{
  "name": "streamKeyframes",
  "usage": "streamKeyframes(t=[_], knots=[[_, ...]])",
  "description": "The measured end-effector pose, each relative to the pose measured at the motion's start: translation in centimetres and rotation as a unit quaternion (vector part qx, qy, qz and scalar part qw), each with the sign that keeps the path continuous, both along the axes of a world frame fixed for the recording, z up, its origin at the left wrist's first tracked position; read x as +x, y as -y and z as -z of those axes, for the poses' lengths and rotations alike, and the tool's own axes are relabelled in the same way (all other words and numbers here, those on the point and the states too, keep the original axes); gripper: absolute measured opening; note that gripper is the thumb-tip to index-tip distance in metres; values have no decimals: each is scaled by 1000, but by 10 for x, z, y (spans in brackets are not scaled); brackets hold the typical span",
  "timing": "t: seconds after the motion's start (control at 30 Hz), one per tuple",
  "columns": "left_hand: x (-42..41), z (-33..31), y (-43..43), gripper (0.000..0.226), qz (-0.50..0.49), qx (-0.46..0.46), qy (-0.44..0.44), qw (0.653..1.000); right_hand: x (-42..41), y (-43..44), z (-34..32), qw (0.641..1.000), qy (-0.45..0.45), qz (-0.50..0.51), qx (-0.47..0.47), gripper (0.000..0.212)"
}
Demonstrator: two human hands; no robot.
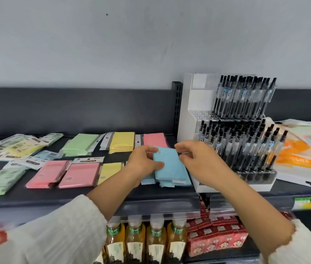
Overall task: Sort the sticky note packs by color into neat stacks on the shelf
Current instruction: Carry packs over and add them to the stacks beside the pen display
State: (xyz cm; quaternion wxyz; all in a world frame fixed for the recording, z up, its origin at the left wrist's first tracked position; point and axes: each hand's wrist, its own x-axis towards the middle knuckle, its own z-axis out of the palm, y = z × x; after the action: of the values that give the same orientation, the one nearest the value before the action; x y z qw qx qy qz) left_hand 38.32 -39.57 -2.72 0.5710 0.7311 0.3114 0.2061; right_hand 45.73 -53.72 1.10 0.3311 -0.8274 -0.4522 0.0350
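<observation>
Now the top light-blue cellophane-wrapped sticky note pack should be squared flush onto the blue stack on the dark shelf, beside the white pen display rack. Left hand pinches its left edge, thumb under; right hand hovers at its far corner, fingers loosely parted.

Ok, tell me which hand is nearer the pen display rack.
Right. The right hand hovers just in front of the pen display rack, almost touching its left side. The left hand is farther left, gripping the blue pack.
</observation>
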Motion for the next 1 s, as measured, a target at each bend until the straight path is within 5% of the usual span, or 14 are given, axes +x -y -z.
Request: streamKeyframes(t=[0.27, 0.4, 0.57, 0.67, 0.77, 0.83, 1.0], knots=[[-18, -22, -13, 40, -11, 11, 148, 989, -11, -6, 5, 999, 8, 2, 47, 60], [-26, -26, -15, 36, 17, 169, 194, 966, -16, -10, -1, 991, 15, 0, 133, 73], [-21, -9, -19, 43, 29, 273, 208, 939, -6, -5, 2, 945, 323, 48, -26, 31], [-19, 0, -21, 55, 51, 317, 136, 937, -1, -1, 12, 928, 368, 22, -45, 35], [-17, -2, -20, 51, 57, 260, 115, 957, 7, 5, 18, 921, 386, -27, 38, 50], [-18, -12, -17, 34, 91, 218, 125, 964, 8, 8, 16, 921, 370, -80, 88, 43], [-20, -28, -10, 36, 265, 177, 112, 941, 10, 11, 4, 929, 297, -140, 174, 27]])
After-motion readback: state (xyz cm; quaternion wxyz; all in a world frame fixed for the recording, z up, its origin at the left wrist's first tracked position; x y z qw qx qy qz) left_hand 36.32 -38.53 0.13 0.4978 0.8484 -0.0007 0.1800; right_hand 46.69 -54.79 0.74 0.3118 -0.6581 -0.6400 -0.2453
